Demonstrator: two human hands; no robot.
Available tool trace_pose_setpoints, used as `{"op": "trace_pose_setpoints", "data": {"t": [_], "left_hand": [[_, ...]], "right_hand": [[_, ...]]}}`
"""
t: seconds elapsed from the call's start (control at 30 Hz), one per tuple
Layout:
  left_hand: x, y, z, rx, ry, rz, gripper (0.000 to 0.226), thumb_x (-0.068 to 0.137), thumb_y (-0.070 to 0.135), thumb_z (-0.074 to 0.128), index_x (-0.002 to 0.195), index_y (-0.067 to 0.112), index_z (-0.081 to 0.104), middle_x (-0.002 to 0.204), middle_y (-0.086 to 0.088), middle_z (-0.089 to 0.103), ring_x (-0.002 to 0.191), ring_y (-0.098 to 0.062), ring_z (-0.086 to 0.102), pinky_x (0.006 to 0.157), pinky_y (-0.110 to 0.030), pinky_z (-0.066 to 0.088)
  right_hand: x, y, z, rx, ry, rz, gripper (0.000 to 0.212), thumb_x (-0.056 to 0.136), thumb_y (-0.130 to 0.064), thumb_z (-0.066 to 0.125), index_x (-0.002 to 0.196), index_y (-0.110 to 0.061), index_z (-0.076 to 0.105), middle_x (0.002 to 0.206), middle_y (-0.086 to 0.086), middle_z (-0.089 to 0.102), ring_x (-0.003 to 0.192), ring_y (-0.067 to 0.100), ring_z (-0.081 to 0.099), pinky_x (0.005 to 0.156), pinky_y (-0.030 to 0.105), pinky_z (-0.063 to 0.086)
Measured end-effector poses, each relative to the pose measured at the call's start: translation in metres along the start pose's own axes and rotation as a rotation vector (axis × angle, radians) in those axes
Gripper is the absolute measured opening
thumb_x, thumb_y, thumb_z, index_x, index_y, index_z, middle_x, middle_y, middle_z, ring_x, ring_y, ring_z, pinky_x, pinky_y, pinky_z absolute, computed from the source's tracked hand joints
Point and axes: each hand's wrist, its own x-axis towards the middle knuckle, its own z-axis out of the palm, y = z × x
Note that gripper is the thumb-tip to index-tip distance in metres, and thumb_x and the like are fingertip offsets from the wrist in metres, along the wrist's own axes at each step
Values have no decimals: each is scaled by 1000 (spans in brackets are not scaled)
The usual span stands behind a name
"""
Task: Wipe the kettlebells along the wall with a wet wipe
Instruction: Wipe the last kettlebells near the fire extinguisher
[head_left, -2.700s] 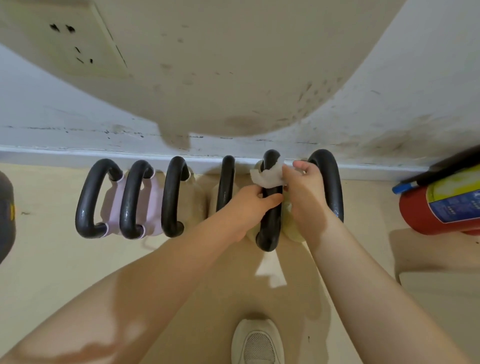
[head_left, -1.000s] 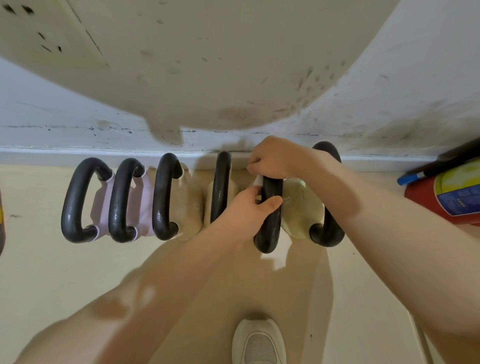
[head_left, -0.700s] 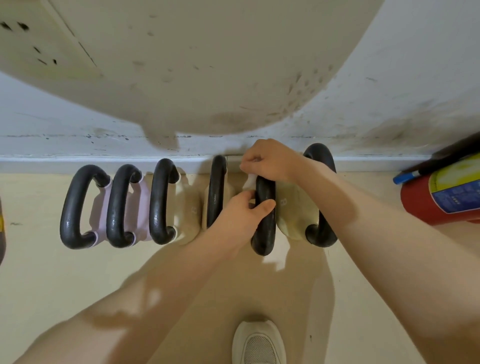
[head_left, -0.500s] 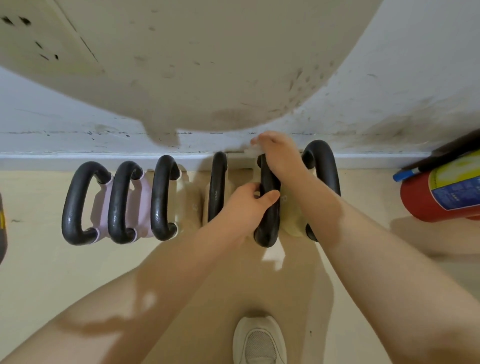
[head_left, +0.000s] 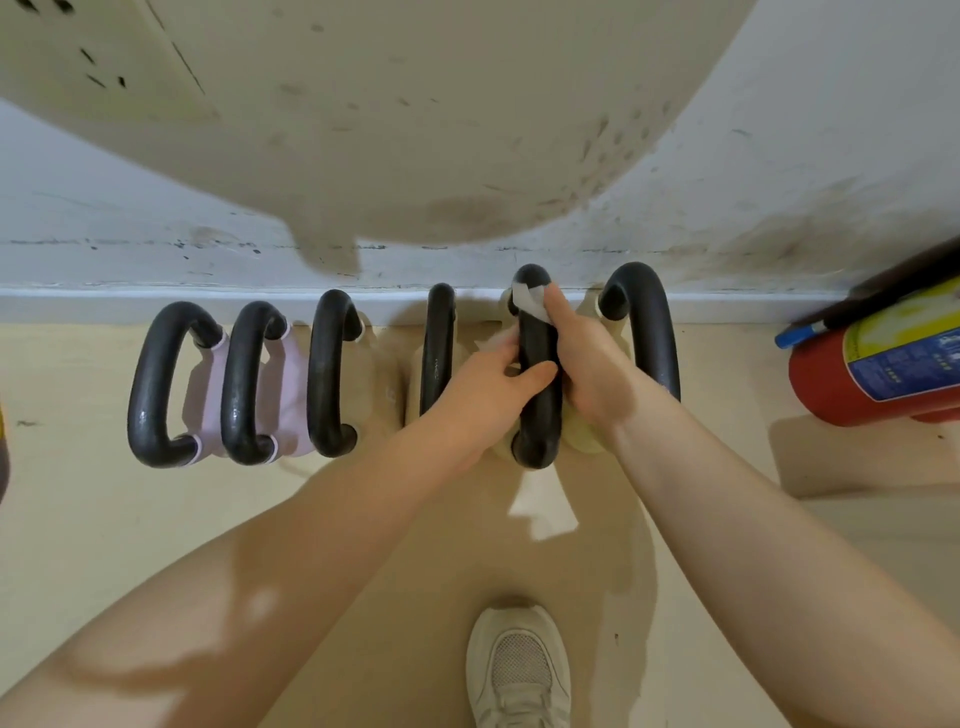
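Left of the hands: three kettlebells (head_left: 244, 384), smooth black loop handles, pale matte bodies, parked against the wall.
Left hand (head_left: 483, 395): grips the fifth kettlebell's handle (head_left: 537, 415), apparently steadying it.
Right hand (head_left: 587, 364): presses a thin white wet wipe (head_left: 530, 304) around the handle's far bend.
Right: red glossy fire extinguisher (head_left: 878, 374).

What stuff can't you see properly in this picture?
Head view, the only one:
- Most of the wet wipe: bunched under the right hand.
- Body of the kettlebell under the fifth handle: covered by the left hand and the right hand.
- Fire extinguisher: cut off by the right edge; label print too small to read.
- Shoe: cut off by the bottom edge.
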Motion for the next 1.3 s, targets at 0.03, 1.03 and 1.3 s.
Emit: {"op": "trace_pose_setpoints", "data": {"t": [0.03, 1.03, 1.3], "left_hand": [[-3, -3, -2, -28, -10, -32, 34, 95, 31, 46, 128, 25, 53, 108, 2, 68, 99, -13, 64, 90, -28, 52], [-29, -16, -6, -107, -43, -142, 49, 98, 43, 29, 117, 10, 59, 88, 6, 64, 80, 0, 61, 69, -11, 50], [-23, -19, -10, -37, -44, -140, 50, 96, 48, 28, 117, 14, 58, 90, 7, 67, 85, 0, 64, 73, -12, 49]], "right_hand": [[-5, 6, -9, -29, -80, -20, 42, 94, -48, 43, 89, -12, 65, 85, 6, 70, 81, 18, 68, 84, 31, 51], [-49, 123, -16, -446, 102, -545, 48, 84, -18, 64, 128, -14, 45, 108, -3, 63, 105, 8, 60, 89, 26, 48], [-49, 124, -7, -180, 1, -511, 56, 87, -7, 52, 138, -11, 30, 115, -7, 61, 109, 8, 58, 105, 41, 43]]}}
